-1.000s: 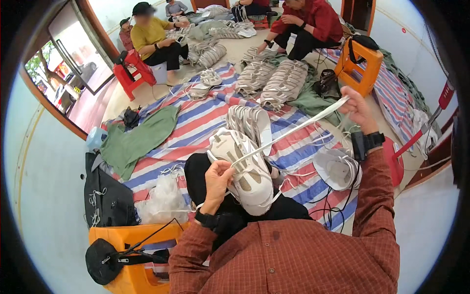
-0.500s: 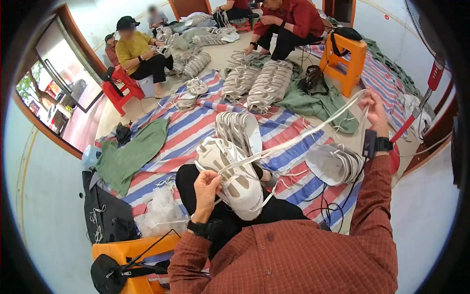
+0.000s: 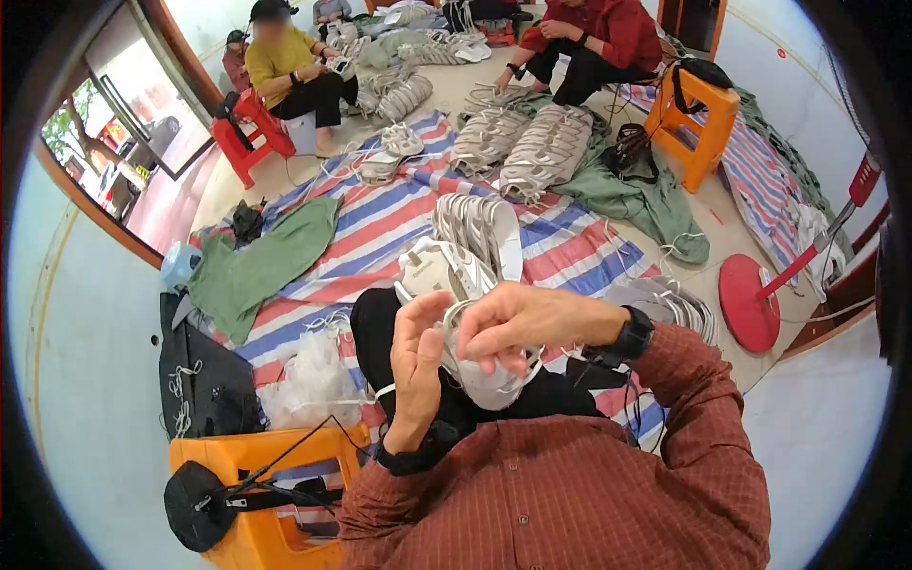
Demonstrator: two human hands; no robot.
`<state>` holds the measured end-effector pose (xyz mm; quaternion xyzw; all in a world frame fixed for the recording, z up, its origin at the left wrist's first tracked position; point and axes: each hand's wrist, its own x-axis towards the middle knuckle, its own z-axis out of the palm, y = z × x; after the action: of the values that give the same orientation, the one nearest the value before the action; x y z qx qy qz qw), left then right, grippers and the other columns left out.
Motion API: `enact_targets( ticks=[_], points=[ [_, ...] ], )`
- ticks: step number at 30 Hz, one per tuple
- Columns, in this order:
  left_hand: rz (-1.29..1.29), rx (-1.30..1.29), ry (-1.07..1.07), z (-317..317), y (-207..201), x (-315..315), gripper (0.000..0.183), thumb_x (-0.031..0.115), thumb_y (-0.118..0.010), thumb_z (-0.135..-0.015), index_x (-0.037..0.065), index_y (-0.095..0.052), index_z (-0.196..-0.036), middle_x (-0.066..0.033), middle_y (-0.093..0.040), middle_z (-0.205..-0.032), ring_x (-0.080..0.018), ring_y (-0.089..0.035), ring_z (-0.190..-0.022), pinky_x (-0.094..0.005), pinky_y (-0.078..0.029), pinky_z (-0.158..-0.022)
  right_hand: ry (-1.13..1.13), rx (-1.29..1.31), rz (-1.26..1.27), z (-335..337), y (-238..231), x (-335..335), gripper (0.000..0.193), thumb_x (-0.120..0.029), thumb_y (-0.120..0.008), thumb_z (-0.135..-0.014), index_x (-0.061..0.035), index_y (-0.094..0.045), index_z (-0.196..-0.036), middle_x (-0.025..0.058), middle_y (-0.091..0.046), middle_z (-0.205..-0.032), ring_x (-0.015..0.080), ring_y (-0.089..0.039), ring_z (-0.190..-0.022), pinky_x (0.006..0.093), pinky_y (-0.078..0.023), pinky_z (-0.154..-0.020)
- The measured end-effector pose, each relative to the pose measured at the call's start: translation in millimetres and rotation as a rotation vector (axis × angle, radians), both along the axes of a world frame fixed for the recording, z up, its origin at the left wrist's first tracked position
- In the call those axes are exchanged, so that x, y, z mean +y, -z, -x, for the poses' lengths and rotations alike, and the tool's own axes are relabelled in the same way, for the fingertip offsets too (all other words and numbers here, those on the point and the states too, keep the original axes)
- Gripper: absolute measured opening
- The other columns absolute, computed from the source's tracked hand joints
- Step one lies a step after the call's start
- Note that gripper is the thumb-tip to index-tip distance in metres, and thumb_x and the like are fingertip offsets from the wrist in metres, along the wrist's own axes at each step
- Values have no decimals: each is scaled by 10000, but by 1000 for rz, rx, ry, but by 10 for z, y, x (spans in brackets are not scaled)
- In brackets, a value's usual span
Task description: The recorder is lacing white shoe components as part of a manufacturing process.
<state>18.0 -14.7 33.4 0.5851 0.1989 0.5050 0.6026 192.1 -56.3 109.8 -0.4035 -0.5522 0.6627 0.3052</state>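
Observation:
A cream and white shoe upper (image 3: 432, 271) lies across my lap, its toe end toward me and its middle covered by my hands. My left hand (image 3: 418, 366) is at its left side, thumb and fingers apart. Beside that wrist a white shoelace (image 3: 384, 391) sticks out to the left, and another strand curves near the fingertips. Over the upper, my right hand (image 3: 532, 321) reaches in from the right with bent, closed fingers. Whatever they grip is hidden. A row of nested shoe uppers (image 3: 475, 228) stands just beyond the one on my lap.
Striped sheeting (image 3: 366, 233) covers the floor. More uppers (image 3: 679, 304) lie at my right, and long stacks (image 3: 546, 152) lie farther off. An orange stool (image 3: 237, 427) stands at my left. A red round base (image 3: 749, 302) is at right. Several people sit working beyond.
My right hand has come down from the far right, where it held the shoelace stretched out, to beside my left hand over the upper. My left fingers have opened. The view has shifted slightly.

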Motion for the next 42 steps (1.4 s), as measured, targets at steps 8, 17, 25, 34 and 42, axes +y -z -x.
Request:
enact_targets(
  ticks=[8,17,25,34,42],
  points=[
    [354,4,323,212,-82,-172,419,318,-461,-904,-14,-437,-1159,-41,-559,-888,-88,-529,-728,-196,-421,-628,20,303,204,200,190,93,148,-131,-497,-874,-5,-549,-933,23,-564,-700,52,-464,-478,214,-447,-493],
    [296,440,-22,355,182,-164,164,118,-540,-852,-20,-628,-843,27,-572,-713,-12,-453,-637,-156,-355,-555,119,727,44,-24,165,-10,189,-162,-497,-875,0,-544,-960,47,-574,-711,93,-493,-510,271,-467,-557],
    [257,565,251,217,418,-168,177,130,-541,-849,-30,-616,-840,7,-588,-702,-46,-496,-655,-195,-402,-601,137,899,-27,17,204,122,371,-58,-414,-854,56,-407,-1207,189,-542,-1105,278,-536,-1042,358,-428,-891],
    [-202,569,-36,204,321,-205,212,98,-530,-840,-10,-542,-1022,-44,-519,-906,-107,-514,-767,-241,-421,-692,318,-278,-388,231,454,106,150,-108,-503,-860,2,-601,-884,28,-591,-663,70,-552,-582,217,-454,-544],
    [-38,179,-158,197,177,-271,296,172,-480,-889,-25,-521,-1106,-71,-491,-1020,-155,-509,-884,-245,-403,-780,269,-275,-387,385,480,14,219,-174,-511,-865,2,-579,-754,12,-547,-568,62,-501,-475,219,-393,-433]
  ],
)
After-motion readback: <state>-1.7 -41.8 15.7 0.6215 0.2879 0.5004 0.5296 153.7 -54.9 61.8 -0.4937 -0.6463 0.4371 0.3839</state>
